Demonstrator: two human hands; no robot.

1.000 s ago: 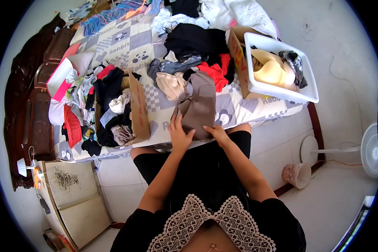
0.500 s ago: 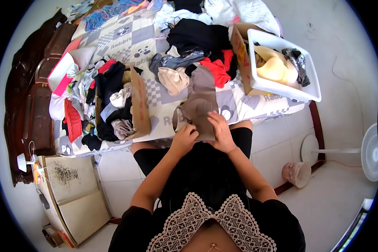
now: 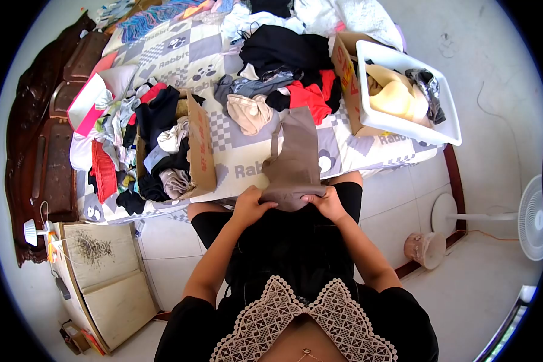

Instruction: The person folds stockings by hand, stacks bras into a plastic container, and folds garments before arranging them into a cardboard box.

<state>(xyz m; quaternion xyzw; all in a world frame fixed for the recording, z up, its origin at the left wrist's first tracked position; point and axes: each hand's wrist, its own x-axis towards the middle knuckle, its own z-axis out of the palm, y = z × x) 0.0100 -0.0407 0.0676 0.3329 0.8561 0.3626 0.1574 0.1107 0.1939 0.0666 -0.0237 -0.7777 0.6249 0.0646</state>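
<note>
A taupe bra [image 3: 297, 158] lies over the bed's front edge, with its far end on the sheet and its near end above my lap. My left hand [image 3: 251, 206] grips its near left corner, thumb pointing inward. On the other side, my right hand [image 3: 327, 203] pinches the near right edge between thumb and fingers. The part between my hands curves downward. Just beyond the bra lie a beige garment [image 3: 249, 114] and a red garment [image 3: 311, 101].
A cardboard box [image 3: 202, 151] full of mixed clothes stands on the left of the bed. A white plastic bin [image 3: 452, 130] with a yellow bra [image 3: 392, 93] rests tilted against another box on the right. Black clothing [image 3: 286, 54] is heaped behind. A fan [image 3: 532, 217] stands at far right.
The bra has been turned and spread, so a smooth side now shows instead of the cup. My hands have moved apart to its near corners, my left hand shifting left and down.
</note>
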